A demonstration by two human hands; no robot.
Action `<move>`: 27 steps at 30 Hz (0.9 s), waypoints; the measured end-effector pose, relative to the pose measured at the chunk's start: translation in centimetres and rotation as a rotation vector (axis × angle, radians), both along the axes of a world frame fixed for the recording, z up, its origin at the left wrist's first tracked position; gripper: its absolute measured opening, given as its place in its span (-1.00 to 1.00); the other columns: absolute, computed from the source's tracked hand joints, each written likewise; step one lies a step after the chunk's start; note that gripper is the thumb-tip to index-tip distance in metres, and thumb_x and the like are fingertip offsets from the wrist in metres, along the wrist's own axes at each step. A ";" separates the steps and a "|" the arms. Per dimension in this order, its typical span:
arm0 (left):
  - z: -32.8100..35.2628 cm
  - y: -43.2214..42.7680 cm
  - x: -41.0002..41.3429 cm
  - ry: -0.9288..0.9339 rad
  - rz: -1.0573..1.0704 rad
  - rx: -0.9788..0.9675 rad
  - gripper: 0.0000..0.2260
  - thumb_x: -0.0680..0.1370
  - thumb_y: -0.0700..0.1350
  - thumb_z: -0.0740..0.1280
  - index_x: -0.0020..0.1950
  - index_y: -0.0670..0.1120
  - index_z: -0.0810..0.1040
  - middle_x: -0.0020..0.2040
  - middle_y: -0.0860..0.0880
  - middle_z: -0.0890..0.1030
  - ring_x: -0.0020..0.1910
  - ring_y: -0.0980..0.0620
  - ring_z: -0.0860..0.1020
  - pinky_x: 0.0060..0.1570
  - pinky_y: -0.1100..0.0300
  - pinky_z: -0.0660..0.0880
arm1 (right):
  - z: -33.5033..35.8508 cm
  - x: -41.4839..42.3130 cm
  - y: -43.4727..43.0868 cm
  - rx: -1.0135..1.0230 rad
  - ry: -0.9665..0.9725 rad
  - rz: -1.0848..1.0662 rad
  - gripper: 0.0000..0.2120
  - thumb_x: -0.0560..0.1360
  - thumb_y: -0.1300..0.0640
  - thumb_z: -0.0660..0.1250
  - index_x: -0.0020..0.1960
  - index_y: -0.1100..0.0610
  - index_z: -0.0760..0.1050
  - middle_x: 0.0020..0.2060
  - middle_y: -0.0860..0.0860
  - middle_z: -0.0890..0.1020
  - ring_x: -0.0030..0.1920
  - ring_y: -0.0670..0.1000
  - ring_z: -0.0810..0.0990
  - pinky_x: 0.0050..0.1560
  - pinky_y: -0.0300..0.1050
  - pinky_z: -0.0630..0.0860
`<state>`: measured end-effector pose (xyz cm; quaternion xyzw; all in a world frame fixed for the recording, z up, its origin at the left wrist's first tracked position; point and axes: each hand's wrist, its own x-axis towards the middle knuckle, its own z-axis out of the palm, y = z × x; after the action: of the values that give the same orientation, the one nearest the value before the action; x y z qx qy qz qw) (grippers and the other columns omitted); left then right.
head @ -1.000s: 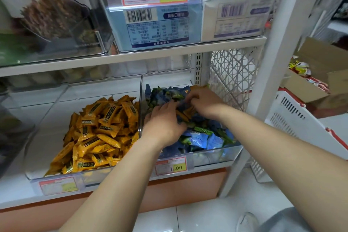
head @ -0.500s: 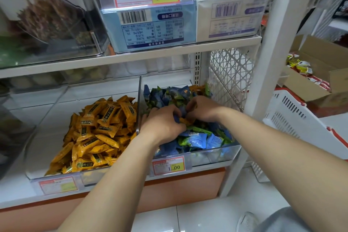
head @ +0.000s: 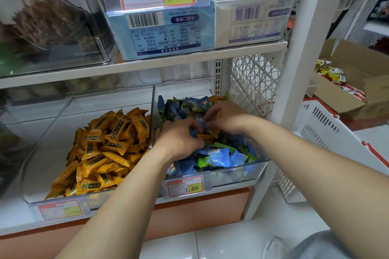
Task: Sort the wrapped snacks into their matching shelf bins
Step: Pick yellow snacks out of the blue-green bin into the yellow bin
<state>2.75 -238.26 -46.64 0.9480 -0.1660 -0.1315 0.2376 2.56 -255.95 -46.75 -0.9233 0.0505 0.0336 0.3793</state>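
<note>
Stray orange snacks (head: 207, 137) lie just right of the left hand (head: 179, 140), whose grip pinches a blue snack (head: 193, 133); I cannot tell the right hand (head: 228, 119)'s grip.

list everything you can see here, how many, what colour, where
orange snacks: large pile, orange, left bin on the lower shelf
blue and green snacks: pile, blue and green, right bin
stray orange snacks: a few, orange, mixed into the right bin
price tags: three, white with yellow, one on each lower bin, one above
pale blue box: one, upper shelf
white box: one, right of the blue box
basket: one, white with red trim, right of the shelf
cardboard box: one, brown, far right, holding red and yellow packets
left hand: in the right bin, fingers curled, grip unclear
right hand: in the right bin, grip unclear
</note>
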 end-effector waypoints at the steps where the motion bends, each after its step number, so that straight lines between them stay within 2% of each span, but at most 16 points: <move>1: 0.0 0.0 0.0 -0.018 -0.011 0.002 -0.78 0.21 0.19 0.31 -0.15 0.34 0.46 0.04 0.03 0.58 0.17 -0.12 0.50 0.23 -0.08 0.44 | 0.3 -0.2 -0.2 -0.006 -0.032 -0.012 -0.84 0.45 0.06 0.51 0.02 0.00 0.62 -0.05 -0.12 0.60 -0.09 -0.14 0.55 -0.24 -0.36 0.39; 4: -0.2 0.0 0.1 -0.060 -0.020 -0.020 -0.76 0.30 0.16 0.36 -0.04 0.32 0.53 0.07 0.03 0.59 0.13 -0.09 0.53 0.16 -0.05 0.51 | 0.8 -0.7 -0.9 -0.023 -0.117 -0.036 -0.85 0.46 0.07 0.50 0.02 0.02 0.63 -0.08 -0.13 0.61 -0.15 -0.19 0.51 -0.28 -0.42 0.34; 7: -0.6 0.3 0.3 -0.108 -0.036 -0.031 -0.75 0.42 0.09 0.41 0.10 0.22 0.61 0.02 0.03 0.61 0.05 -0.05 0.57 0.05 0.04 0.57 | 1.2 -1.2 -1.2 -0.051 -0.172 -0.048 -0.92 0.46 0.11 0.50 -0.05 0.01 0.65 -0.14 -0.13 0.62 -0.20 -0.23 0.49 -0.31 -0.46 0.32; 11: -0.7 0.4 0.3 -0.162 -0.066 -0.112 -0.92 0.46 0.05 0.45 -0.07 0.13 0.63 -0.04 0.08 0.65 0.00 0.03 0.59 0.01 0.07 0.56 | 1.2 -1.5 -1.0 -0.057 -0.242 -0.062 -0.91 0.47 0.15 0.47 -0.03 0.03 0.66 -0.22 -0.18 0.58 -0.22 -0.21 0.50 -0.32 -0.53 0.34; 13: -0.6 0.4 0.1 -0.181 -0.079 -0.135 -0.92 0.47 0.05 0.48 -0.11 0.15 0.59 -0.05 0.10 0.64 -0.01 0.05 0.58 0.00 0.08 0.56 | 1.1 -1.4 -0.9 -0.057 -0.297 -0.129 -0.90 0.49 0.18 0.44 -0.03 0.02 0.65 -0.21 -0.15 0.59 -0.17 -0.13 0.53 -0.30 -0.56 0.33; 15: -0.6 0.5 -0.2 -0.202 -0.092 -0.127 -0.87 0.48 0.05 0.48 -0.14 0.15 0.54 -0.07 0.12 0.63 -0.03 0.07 0.57 -0.04 0.09 0.55 | 0.9 -1.2 -1.0 -0.090 -0.288 -0.194 -0.82 0.51 0.20 0.39 0.07 0.00 0.62 -0.08 -0.08 0.62 -0.03 -0.05 0.58 -0.16 -0.50 0.39; 17: -0.4 0.7 -0.5 -0.235 -0.105 -0.095 -0.84 0.47 0.04 0.47 -0.14 0.14 0.49 -0.09 0.12 0.60 -0.05 0.05 0.56 -0.08 0.09 0.54 | 0.8 -0.9 -0.9 -0.159 -0.252 -0.223 -0.70 0.52 0.22 0.35 0.23 0.01 0.54 0.10 0.01 0.57 0.09 0.03 0.56 0.04 -0.25 0.47; 18: -0.2 0.8 -0.6 -0.252 -0.113 -0.078 -0.84 0.46 0.04 0.47 -0.09 0.14 0.50 -0.10 0.12 0.59 -0.06 0.03 0.56 -0.09 0.08 0.54 | 0.9 -0.7 -0.8 -0.180 -0.262 -0.221 -0.69 0.52 0.22 0.35 0.24 0.00 0.53 0.11 0.02 0.53 0.07 0.04 0.54 0.04 -0.20 0.46; 20: 0.1 0.9 -0.9 -0.301 -0.143 -0.035 -0.74 0.47 0.04 0.44 0.13 0.15 0.53 -0.02 0.08 0.60 0.00 -0.03 0.57 -0.03 0.03 0.55 | 1.1 -0.3 -0.3 -0.127 -0.308 -0.156 -0.78 0.52 0.21 0.36 0.11 -0.04 0.55 -0.02 -0.08 0.54 -0.05 -0.04 0.52 -0.09 -0.31 0.44; 22: 0.5 1.1 -1.3 -0.382 -0.156 0.010 -0.64 0.52 0.03 0.38 0.32 0.15 0.51 0.09 -0.01 0.57 0.08 -0.10 0.54 0.07 0.00 0.52 | 1.4 0.0 0.3 -0.063 -0.273 -0.018 -0.84 0.52 0.18 0.38 0.01 -0.08 0.58 -0.14 -0.21 0.57 -0.08 -0.11 0.55 -0.18 -0.46 0.41; 23: 0.8 1.3 -1.5 -0.438 -0.144 0.005 -0.65 0.54 0.02 0.35 0.33 0.14 0.52 0.10 -0.04 0.55 0.08 -0.11 0.53 0.06 0.01 0.51 | 1.3 0.3 0.6 -0.070 -0.221 0.047 -0.84 0.53 0.17 0.38 0.01 -0.08 0.61 -0.12 -0.21 0.60 -0.04 -0.11 0.58 -0.11 -0.43 0.44; 25: 1.4 2.0 -1.7 -0.553 -0.102 -0.053 -0.72 0.54 -0.02 0.36 0.25 0.11 0.57 0.08 -0.03 0.52 0.01 -0.10 0.54 -0.05 0.07 0.52 | 0.6 0.9 0.8 -0.181 -0.088 0.130 -0.80 0.55 0.19 0.35 0.12 -0.02 0.64 0.05 -0.09 0.66 0.10 -0.02 0.60 0.08 -0.24 0.51; 27: 2.1 3.1 -1.7 -0.613 -0.047 -0.114 -0.75 0.51 -0.06 0.38 0.19 0.12 0.57 0.07 0.00 0.53 -0.04 -0.07 0.55 -0.13 0.08 0.53 | -0.2 1.4 0.9 -0.315 0.026 0.133 -0.73 0.57 0.19 0.31 0.23 0.03 0.61 0.18 0.01 0.63 0.18 0.06 0.58 0.15 -0.15 0.50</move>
<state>1.05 -235.15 -44.56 0.9246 -0.2588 0.1646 0.2260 3.92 -255.10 -47.00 -0.9721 -0.0011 0.0623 0.2260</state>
